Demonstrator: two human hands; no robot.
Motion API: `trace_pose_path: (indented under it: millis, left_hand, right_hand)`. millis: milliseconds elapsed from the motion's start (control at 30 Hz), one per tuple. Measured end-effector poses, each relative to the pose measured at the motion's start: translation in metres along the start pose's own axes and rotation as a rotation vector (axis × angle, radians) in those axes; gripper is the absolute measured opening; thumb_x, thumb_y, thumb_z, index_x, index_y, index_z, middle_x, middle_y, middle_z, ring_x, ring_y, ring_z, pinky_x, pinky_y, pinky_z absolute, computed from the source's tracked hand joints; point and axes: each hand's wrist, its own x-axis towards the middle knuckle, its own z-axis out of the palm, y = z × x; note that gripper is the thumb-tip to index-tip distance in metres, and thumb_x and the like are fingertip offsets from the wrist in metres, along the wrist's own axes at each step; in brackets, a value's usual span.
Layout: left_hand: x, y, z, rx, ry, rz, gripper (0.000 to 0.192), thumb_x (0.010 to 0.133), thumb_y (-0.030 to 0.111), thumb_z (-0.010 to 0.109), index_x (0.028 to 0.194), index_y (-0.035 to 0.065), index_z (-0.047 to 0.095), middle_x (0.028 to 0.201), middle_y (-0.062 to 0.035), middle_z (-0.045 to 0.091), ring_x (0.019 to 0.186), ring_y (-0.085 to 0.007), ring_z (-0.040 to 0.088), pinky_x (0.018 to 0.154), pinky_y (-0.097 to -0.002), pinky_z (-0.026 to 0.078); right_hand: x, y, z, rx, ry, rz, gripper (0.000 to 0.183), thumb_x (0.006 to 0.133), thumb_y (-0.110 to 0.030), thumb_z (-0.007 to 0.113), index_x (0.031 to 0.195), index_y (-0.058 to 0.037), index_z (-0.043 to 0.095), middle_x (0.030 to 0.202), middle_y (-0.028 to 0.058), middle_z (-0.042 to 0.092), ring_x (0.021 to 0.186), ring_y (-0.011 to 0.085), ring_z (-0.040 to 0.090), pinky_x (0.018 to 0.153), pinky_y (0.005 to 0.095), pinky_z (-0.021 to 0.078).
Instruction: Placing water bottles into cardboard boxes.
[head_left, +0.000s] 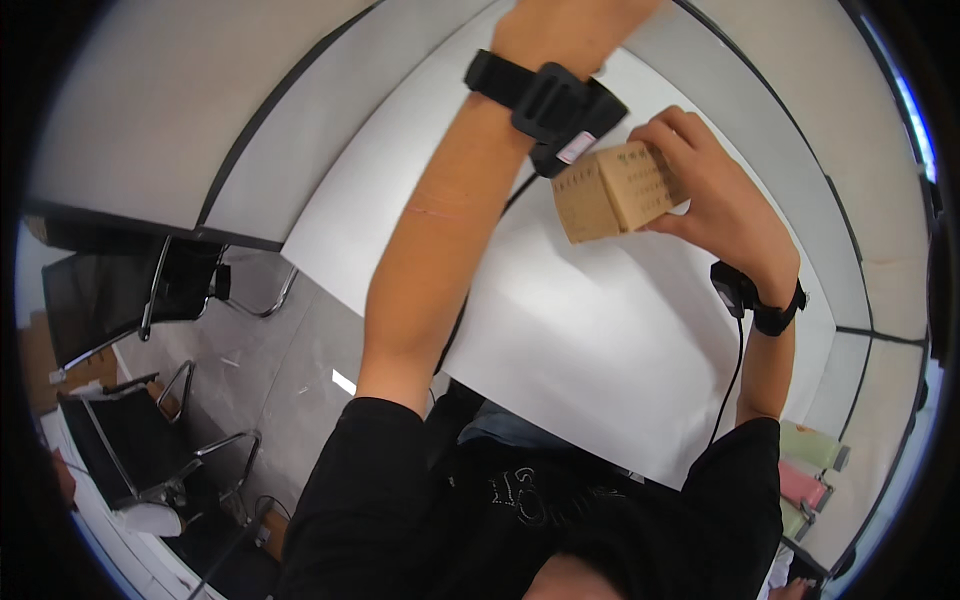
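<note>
My right hand (716, 191) grips a small cardboard box (589, 202) over the white tabletop (570, 322). The thumb presses its near side and the fingers wrap the far side. Printed writing covers two visible faces of the box, which is tilted. My left arm stretches across the table to the top of the picture. Only the wrist and part of my left hand (577, 26) show there; its fingers are cut off by the upper edge, so what they do is hidden. A black strap with a device (559, 105) circles the left wrist, close beside the box.
A second strapped device (739, 289) sits on the right wrist, with a cable (731, 390) hanging down. Pale partition panels (787, 112) border the table. Black office chairs (127, 442) stand on the grey floor at left. Green and pink items (802, 484) are at lower right.
</note>
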Motion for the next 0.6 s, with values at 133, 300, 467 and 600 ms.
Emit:
trace_pose_path:
  millis: [133,300,467,600]
  left_hand:
    - [-0.013,0.000,0.002,0.001,-0.115,-0.089,0.032,0.082,0.014,0.079,0.110,0.0061,0.065,0.111,-0.0232,0.062,0.094,-0.0465,0.069,0.081,-0.0520,0.056]
    - [-0.011,-0.004,0.004,0.051,-0.144,-0.131,0.031,0.083,0.016,0.078,0.108,0.0053,0.063,0.108,-0.0233,0.061,0.094,-0.0478,0.068,0.081,-0.0530,0.055]
    - [-0.006,-0.014,0.006,0.129,-0.153,-0.170,0.031,0.083,0.019,0.078,0.107,0.0061,0.063,0.106,-0.0233,0.062,0.094,-0.0480,0.067,0.081,-0.0536,0.055]
    - [-0.005,-0.018,0.003,0.152,-0.139,-0.129,0.033,0.082,0.020,0.078,0.109,0.0083,0.064,0.104,-0.0223,0.063,0.094,-0.0469,0.067,0.081,-0.0538,0.055]
  right_hand:
    - [-0.008,0.011,-0.019,0.130,0.151,-0.088,0.067,0.074,-0.011,0.090,0.131,-0.0073,0.057,0.125,0.0100,0.059,0.118,0.0341,0.061,0.102,0.0430,0.0531]
    - [-0.012,0.016,-0.033,0.155,0.172,-0.051,0.067,0.075,-0.013,0.089,0.133,-0.0066,0.056,0.125,0.0102,0.063,0.117,0.0341,0.062,0.104,0.0430,0.0523]
    - [-0.024,0.024,-0.039,0.253,0.267,0.030,0.085,0.080,-0.013,0.089,0.151,-0.0119,0.043,0.140,0.0111,0.064,0.129,0.0304,0.064,0.109,0.0485,0.0544]
    - [-0.033,0.031,-0.047,0.387,0.335,0.034,0.112,0.078,-0.008,0.089,0.164,-0.0270,0.020,0.141,0.0159,0.062,0.126,0.0318,0.067,0.102,0.0465,0.0606]
